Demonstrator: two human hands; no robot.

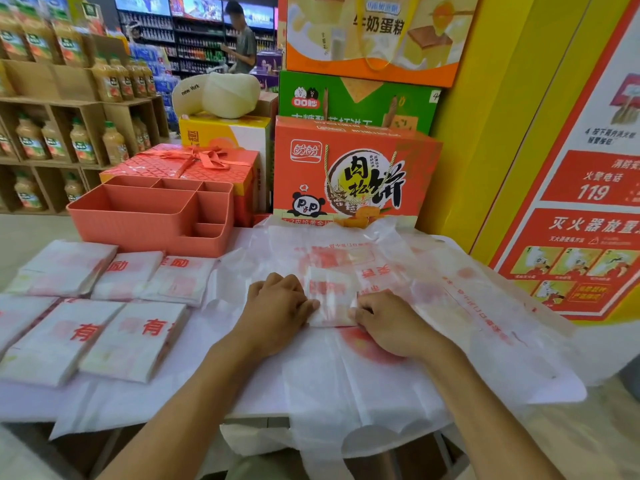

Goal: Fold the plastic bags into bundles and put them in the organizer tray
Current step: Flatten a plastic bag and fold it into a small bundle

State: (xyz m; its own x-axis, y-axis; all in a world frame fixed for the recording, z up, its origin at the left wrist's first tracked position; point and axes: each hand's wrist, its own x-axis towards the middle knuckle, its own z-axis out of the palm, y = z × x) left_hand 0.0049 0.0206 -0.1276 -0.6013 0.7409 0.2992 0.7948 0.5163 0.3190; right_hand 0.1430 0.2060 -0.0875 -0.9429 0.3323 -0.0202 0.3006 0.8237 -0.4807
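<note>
Currently, nearest us at 6 o'clock, unfolded plastic bags (363, 382) lie spread flat, their near ends drooping toward us; we read them as both working surface and remaining stock. Just beyond, both hands meet on one folded bundle (330, 299). Left hand (277, 306): fingers curled, tips pinching the bundle's 9 o'clock edge. Right hand (388, 323): thumb and fingers pinching its 3 o'clock edge. We judge it is held from both sides so the slippery folds cannot spring open while the crease sets. At 9 o'clock, finished bundles (135, 341) sit side by side in two rows, parked within reach. Farther, at 11 o'clock, the organizer tray (152, 216) stands open-topped; no bundle shows in its compartments. We judge folding well along, transfer not yet begun. Behind, at 12 o'clock, an orange carton (346, 174) stands upright.
</note>
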